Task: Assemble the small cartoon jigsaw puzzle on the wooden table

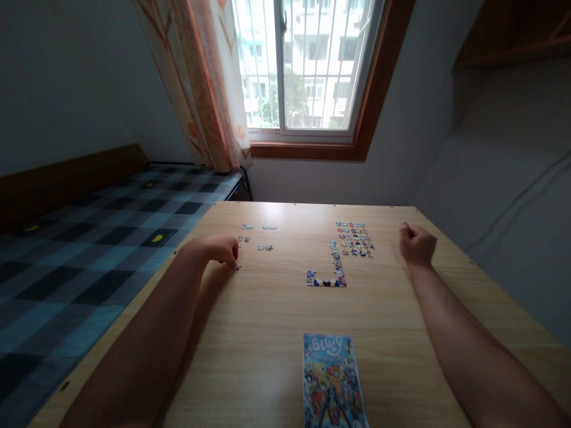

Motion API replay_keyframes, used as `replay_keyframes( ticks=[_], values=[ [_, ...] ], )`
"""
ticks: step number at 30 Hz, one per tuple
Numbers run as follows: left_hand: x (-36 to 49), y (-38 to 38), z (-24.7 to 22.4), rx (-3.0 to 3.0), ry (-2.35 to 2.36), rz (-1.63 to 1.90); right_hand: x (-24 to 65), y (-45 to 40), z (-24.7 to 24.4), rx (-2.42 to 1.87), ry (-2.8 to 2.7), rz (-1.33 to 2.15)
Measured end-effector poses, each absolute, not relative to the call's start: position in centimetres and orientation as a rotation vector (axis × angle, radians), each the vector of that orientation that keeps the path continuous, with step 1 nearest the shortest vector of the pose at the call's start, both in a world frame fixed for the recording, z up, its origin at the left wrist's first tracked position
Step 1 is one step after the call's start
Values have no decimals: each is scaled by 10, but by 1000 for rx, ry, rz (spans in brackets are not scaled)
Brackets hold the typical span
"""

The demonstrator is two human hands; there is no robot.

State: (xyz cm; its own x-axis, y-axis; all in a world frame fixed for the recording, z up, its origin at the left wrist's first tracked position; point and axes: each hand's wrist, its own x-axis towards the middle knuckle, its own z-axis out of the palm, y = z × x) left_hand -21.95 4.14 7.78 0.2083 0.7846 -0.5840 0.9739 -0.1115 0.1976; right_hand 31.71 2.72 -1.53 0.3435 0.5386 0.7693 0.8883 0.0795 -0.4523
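- Two hands show before us: the left hand (223, 248), on the left of the surface (263, 321), bends its fingers down at a small puzzle piece (237, 267); we cannot tell whether that grip pinches it or only touches it.
- Our right hand (418, 244) is curled into a fist, right of a block of pieces (355, 239); its palm is hidden from us.
- The printed picture (335, 380) nearest us is cut off at the bottom; we read "BLUEY" at its top, the line below being too blurred.
- Its long axis runs away from us, lettering upright.
- Mid-surface, the joined puzzle border (338, 261) forms a J: base left to right, one arm pointing towards the window (316, 107).
- We find the designs on the scattered pieces (264, 248) too small to make out.
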Motion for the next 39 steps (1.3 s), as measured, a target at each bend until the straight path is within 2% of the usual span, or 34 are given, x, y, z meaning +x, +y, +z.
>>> replay_keyframes(
  ticks=[12,18,23,27,39],
  values=[
    [-195,31,76,2021,1749,-527,303,20,1,-1444,-1470,-486],
    [-193,34,73,1920,1493,-303,261,8,19,-1284,-1604,-410],
    [-135,23,58,1780,1243,364,195,-8,23,-1040,-1848,-250],
    [-93,4,34,1456,1241,656,157,-20,17,-877,-2022,-123],
    [-80,-6,19,1267,1166,674,141,-21,3,-717,-2151,1]
  ],
)
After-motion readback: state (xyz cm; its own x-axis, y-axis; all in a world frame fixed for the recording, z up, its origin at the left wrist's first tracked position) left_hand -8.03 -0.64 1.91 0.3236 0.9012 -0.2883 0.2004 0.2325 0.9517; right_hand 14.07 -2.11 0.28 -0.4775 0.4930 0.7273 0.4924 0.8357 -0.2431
